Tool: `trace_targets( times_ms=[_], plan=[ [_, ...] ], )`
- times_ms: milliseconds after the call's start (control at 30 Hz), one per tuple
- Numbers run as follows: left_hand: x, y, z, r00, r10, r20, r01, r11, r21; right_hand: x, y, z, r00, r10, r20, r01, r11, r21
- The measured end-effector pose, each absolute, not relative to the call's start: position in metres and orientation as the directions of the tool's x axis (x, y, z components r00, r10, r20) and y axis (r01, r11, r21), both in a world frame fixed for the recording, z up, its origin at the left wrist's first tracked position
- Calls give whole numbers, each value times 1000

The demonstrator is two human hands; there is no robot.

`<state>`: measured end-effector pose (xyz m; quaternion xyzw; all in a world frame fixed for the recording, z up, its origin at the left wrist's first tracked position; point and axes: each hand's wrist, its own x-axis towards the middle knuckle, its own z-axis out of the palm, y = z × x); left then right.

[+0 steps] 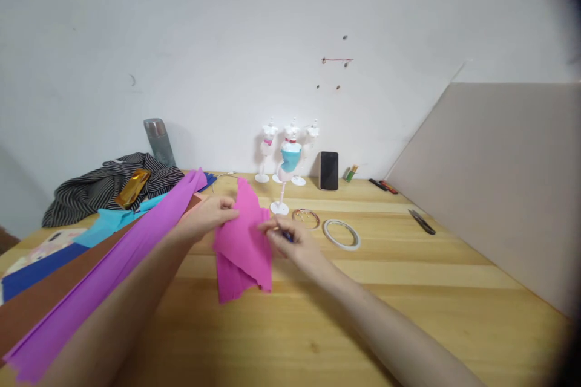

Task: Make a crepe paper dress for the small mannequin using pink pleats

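Forearms [376, 314] converge over the counter [454, 314]. Left grip [209, 215] pinches the pink sheet [242, 236] midway between near and far edges; right grip [295, 243], curled around a dark-blue item [287, 236], touches the sheet.

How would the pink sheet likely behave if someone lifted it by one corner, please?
The pink sheet would probably droop, given its soft, overlapping layers. It looks thin, so likely light. Its uneven lower edge suggests it may tear easily.
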<state>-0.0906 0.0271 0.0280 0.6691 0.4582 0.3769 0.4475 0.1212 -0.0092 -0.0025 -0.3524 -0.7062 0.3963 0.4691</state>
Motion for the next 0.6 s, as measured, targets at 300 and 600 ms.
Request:
trace_targets(
  times_ms=[300,600],
  plan=[
    [-131,36,32,373,926,-57,-68,88,994,125,32,-49,-201,944,-261,-209,-301,-930],
    [-126,57,-12,127,981,-150,796,-11,605,115,30,-68,-315,886,-340,-240,-421,-875]
  ],
)
